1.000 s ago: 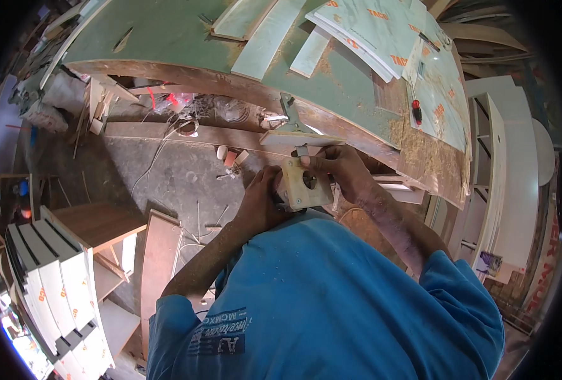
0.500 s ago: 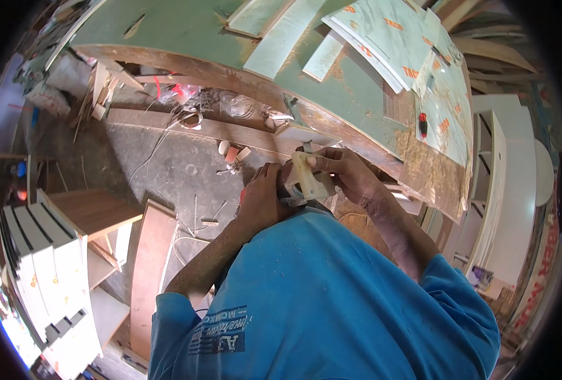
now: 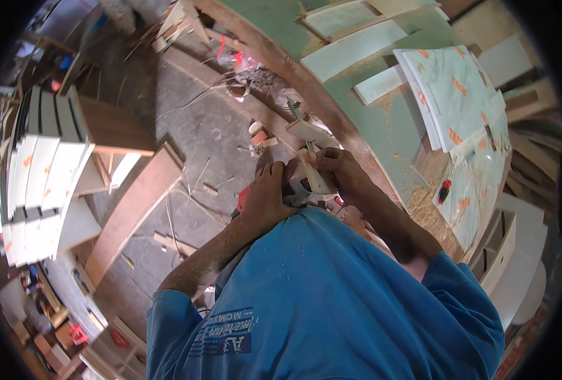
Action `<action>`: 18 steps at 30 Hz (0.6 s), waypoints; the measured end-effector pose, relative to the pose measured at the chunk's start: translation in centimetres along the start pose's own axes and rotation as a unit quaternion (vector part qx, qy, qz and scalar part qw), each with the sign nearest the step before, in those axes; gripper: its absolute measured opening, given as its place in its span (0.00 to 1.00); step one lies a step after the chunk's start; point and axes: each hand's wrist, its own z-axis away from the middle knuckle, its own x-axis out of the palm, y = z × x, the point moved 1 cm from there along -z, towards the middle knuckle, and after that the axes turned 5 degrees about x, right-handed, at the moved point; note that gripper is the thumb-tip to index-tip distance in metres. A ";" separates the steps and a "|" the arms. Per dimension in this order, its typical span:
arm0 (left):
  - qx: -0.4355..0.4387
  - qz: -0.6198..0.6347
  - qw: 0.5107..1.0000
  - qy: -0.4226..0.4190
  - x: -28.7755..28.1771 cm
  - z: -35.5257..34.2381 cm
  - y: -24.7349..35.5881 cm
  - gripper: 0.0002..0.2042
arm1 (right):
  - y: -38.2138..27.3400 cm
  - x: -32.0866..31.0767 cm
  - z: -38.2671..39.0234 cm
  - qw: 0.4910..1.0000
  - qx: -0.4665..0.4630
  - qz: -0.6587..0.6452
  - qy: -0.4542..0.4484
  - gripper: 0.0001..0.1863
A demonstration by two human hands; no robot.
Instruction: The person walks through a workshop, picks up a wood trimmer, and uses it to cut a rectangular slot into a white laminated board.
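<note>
Your green desk spans the upper right. Mid-frame is a red-ended tool, its body mostly hidden; the fingers of your left hand curl round it, while those of your right hand pinch its thin, flat cream plate, tilted almost edge-on.

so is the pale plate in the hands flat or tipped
Tipped: the pale plate slants, showing as a narrow strip, with the right hand at its upper end.

1. Left of the blue shirt, bright light washes out the boards.
2. Up and left of the shirt, the floor looks dimmer.
3. Above the shirt, the table edge bends.
4. Far out, all around the shirt, it's black.
</note>
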 end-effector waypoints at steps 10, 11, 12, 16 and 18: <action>-0.150 -0.014 0.983 0.101 1.9 4.8 -1.3 0.41 | 1.5 2.4 -4.9 0.988 0.041 0.127 -0.077 0.21; -0.146 -0.005 0.982 0.120 1.9 5.4 -1.8 0.41 | 1.4 3.1 -5.4 0.987 0.038 0.130 -0.089 0.21; -0.163 -0.006 0.977 0.138 1.6 6.0 -2.0 0.41 | 1.3 4.2 -5.8 0.986 0.033 0.133 -0.098 0.21; -0.200 0.004 0.955 0.218 -0.6 8.8 -3.6 0.40 | 0.5 10.2 -7.1 0.982 0.042 0.119 -0.141 0.20; -0.224 0.015 0.943 0.247 -1.9 10.5 -4.4 0.41 | 0.1 14.0 -7.2 0.977 0.043 0.143 -0.152 0.20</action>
